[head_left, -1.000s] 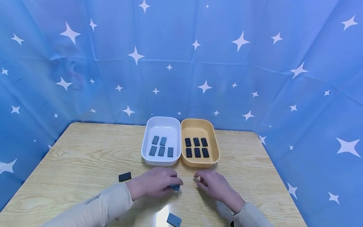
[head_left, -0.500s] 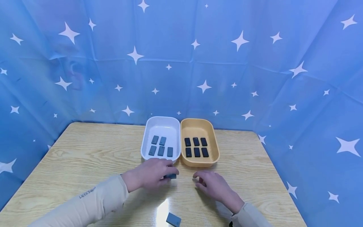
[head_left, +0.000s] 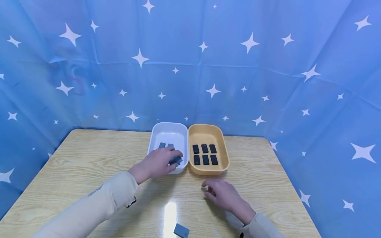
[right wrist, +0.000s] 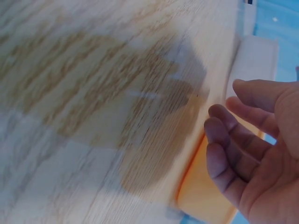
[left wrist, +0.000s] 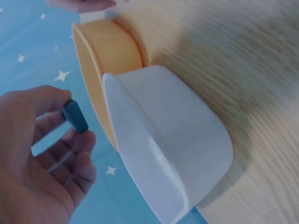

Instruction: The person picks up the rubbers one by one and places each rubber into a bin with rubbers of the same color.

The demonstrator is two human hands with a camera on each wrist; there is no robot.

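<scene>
My left hand (head_left: 157,162) is over the front part of the white bin (head_left: 177,171). It pinches a small grey-blue rectangular block (left wrist: 74,115) between thumb and fingertip, and the left wrist view has that block above the bin's rim. Grey-blue blocks inside the white bin are partly covered by the hand; two show at the back, one being a small tile (head_left: 162,145). My right hand (head_left: 224,195) hovers low at the table in front of the yellow-orange bin (head_left: 209,170), fingers loosely curled with nothing in them.
Several black blocks (head_left: 205,159) lie in two rows inside the yellow-orange bin, which stands against the white one. Another grey-blue block (head_left: 181,230) lies at the front of the wooden table (head_left: 98,155). A blue star-patterned curtain (head_left: 190,82) hangs behind.
My left hand has carried the grey-blue block from the table forward and up over the white bin. The black block on the left has gone out of sight behind the left arm. My right hand stays put.
</scene>
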